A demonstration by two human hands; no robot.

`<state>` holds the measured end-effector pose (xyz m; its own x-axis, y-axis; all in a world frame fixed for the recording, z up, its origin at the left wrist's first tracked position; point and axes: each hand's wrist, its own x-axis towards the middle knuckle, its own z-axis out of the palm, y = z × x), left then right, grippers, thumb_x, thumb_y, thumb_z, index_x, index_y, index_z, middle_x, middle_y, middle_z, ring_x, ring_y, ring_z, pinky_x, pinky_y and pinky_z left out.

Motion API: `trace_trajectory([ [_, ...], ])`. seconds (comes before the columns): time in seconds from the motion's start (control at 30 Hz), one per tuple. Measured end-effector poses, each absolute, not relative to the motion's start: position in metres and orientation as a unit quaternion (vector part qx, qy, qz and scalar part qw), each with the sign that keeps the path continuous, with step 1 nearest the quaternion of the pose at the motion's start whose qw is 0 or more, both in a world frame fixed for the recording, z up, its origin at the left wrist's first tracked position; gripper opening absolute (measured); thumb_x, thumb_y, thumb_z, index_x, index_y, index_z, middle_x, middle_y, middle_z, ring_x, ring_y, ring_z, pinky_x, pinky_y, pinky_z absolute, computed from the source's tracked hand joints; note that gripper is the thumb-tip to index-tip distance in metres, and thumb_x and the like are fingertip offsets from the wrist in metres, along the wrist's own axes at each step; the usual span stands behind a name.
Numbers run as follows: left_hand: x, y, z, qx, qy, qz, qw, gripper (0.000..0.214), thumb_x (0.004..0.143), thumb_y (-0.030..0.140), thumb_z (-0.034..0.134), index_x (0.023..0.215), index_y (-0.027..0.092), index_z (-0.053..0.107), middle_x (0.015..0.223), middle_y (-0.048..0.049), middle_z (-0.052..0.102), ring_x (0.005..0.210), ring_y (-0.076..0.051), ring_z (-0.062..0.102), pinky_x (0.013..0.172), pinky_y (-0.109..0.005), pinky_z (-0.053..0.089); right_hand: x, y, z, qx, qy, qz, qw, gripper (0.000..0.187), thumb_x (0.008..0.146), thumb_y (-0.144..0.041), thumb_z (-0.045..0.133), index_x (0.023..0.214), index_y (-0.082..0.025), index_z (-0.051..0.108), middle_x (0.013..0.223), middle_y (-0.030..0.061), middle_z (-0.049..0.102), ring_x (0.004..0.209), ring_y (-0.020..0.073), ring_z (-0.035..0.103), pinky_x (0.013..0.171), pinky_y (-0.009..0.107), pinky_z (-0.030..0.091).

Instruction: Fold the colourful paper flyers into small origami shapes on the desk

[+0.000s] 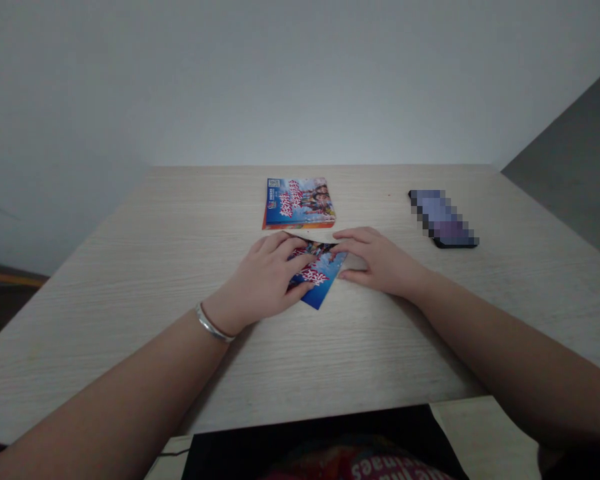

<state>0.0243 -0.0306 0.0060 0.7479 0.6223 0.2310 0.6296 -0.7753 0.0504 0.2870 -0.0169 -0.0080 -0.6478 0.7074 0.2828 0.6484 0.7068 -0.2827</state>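
Observation:
A blue printed leaflet [325, 272] with red-and-white lettering lies at an angle on the pale wood-grain table, its lower corner pointing toward me. My left hand [275, 273] rests over its left part with the fingers spread flat, hiding that side. On the right edge of the leaflet, my right hand [373, 260] touches the paper with its fingertips; the fingers and thumb are apart. Just beyond both hands is a stack of similar blue leaflets [300, 202], with an orange-red edge showing underneath. A silver bracelet [213, 325] circles my left wrist.
A dark phone [444, 219] with a pixelated screen lies to the right of the stack. The table [130, 287] meets a white wall [300, 87] at the back. Black cloth and a red item with lettering are at the near edge, by my lap.

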Motion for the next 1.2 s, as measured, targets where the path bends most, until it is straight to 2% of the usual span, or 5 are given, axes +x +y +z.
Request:
trace_trajectory([
  [0.27,0.021,-0.028,0.011,-0.933,-0.335,-0.116,0.059,0.029,0.093,0.037,0.054,0.11,0.016,0.065,0.111,-0.0132,0.059,0.104,-0.029,0.053,0.095,-0.046,0.047,0.286,-0.018,-0.004,-0.353,-0.918,0.079,0.16,0.037,0.089,-0.036,0.065,0.122,-0.021,0.065,0.124,0.0073,0.069,0.114,0.0239,0.061,0.104,0.044,0.044],
  [0.4,0.017,-0.028,0.009,-0.923,-0.356,-0.124,0.077,0.056,0.091,0.047,0.055,0.139,0.016,0.05,0.139,-0.0165,0.051,0.129,-0.036,0.044,0.11,-0.054,0.035,0.285,-0.018,-0.003,-0.358,-0.916,0.089,0.159,0.036,0.089,-0.035,0.065,0.122,-0.022,0.065,0.121,0.006,0.071,0.111,0.0231,0.062,0.102,0.042,0.045],
  [0.57,0.01,-0.022,-0.004,-0.925,-0.377,-0.052,0.003,0.072,0.093,0.064,0.042,0.145,0.014,0.041,0.152,-0.0166,0.043,0.144,-0.032,0.034,0.119,-0.056,0.019,0.283,-0.019,-0.004,-0.352,-0.918,0.091,0.156,0.035,0.088,-0.03,0.065,0.122,-0.02,0.065,0.118,0.006,0.072,0.107,0.0224,0.063,0.1,0.041,0.045],
  [0.8,0.005,-0.019,-0.008,-0.936,-0.344,-0.048,-0.054,0.114,0.065,0.092,0.049,0.144,0.01,0.042,0.155,-0.025,0.034,0.145,-0.039,0.03,0.119,-0.056,0.023,0.284,-0.021,-0.006,-0.327,-0.931,0.057,0.155,0.022,0.094,-0.029,0.056,0.101,-0.022,0.075,0.11,0.0064,0.074,0.1,0.0217,0.065,0.093,0.039,0.05],
  [1.2,0.008,-0.023,0.011,-0.937,-0.328,-0.068,-0.1,0.038,0.098,0.041,0.042,0.116,0.015,0.063,0.138,-0.0134,0.059,0.13,-0.026,0.054,0.11,-0.044,0.043,0.283,-0.024,-0.01,-0.356,-0.916,0.048,0.18,0.024,0.093,-0.026,0.053,0.086,-0.018,0.074,0.091,0.0054,0.074,0.086,0.0193,0.064,0.08,0.032,0.049],
])
